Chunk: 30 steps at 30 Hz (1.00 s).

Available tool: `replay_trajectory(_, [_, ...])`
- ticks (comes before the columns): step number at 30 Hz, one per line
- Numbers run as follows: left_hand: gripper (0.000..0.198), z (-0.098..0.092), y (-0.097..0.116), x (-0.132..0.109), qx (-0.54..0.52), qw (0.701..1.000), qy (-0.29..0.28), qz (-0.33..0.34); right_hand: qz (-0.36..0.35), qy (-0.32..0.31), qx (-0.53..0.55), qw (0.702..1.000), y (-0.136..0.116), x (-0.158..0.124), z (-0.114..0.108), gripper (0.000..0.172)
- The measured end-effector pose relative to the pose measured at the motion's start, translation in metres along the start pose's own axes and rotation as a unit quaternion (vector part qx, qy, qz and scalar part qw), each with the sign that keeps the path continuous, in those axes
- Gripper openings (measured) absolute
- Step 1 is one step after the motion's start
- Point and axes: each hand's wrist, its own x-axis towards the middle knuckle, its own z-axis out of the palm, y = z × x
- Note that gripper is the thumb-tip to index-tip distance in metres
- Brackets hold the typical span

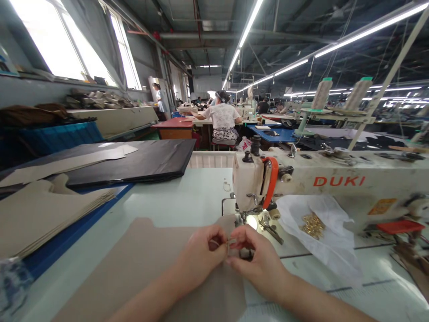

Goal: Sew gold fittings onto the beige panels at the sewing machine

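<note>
A large beige-grey fabric panel [134, 264] lies flat on the pale green sewing table, its far edge reaching under the needle area of the sewing machine [250, 188]. Above the panel, just in front of the presser foot, my left hand [206, 250] is closed in a pinch of thumb and forefinger. Close against it on the right, my right hand [256, 259] has curled fingers, their tips meeting the left fingertips. Something thin and small seems to be between the two hands, too small and covered to name.
Gold-coloured small metal parts [313, 225] lie on a white cloth [321, 250] under the machine arm. Metal tools [272, 228] lie beside the needle. Left, cut beige panels [60, 210] are stacked near a dark sheet pile [147, 161]. A person [223, 114] sits ahead.
</note>
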Motion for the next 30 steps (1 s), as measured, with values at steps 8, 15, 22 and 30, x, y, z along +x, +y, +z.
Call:
replay_trajectory(8, [0.008, -0.002, 0.003, 0.0, -0.027, 0.999, 0.027, 0.009, -0.101, 0.02, -0.068, 0.992, 0.003, 0.002, -0.006, 0.007])
replay_trajectory(15, [0.004, 0.001, -0.003, 0.0, -0.07, 0.997, 0.037, 0.025, -0.051, 0.05, -0.032, 0.997, 0.005, 0.003, -0.004, 0.007])
replay_trajectory(22, [0.006, 0.004, -0.007, 0.004, -0.076, 0.996, 0.044, 0.004, -0.043, 0.087, -0.061, 0.993, 0.007, 0.005, 0.002, 0.009])
replay_trajectory(30, [0.01, 0.006, 0.0, 0.001, -0.118, 0.992, 0.039, 0.014, -0.068, 0.082, -0.075, 0.991, 0.006, 0.004, 0.001, 0.01])
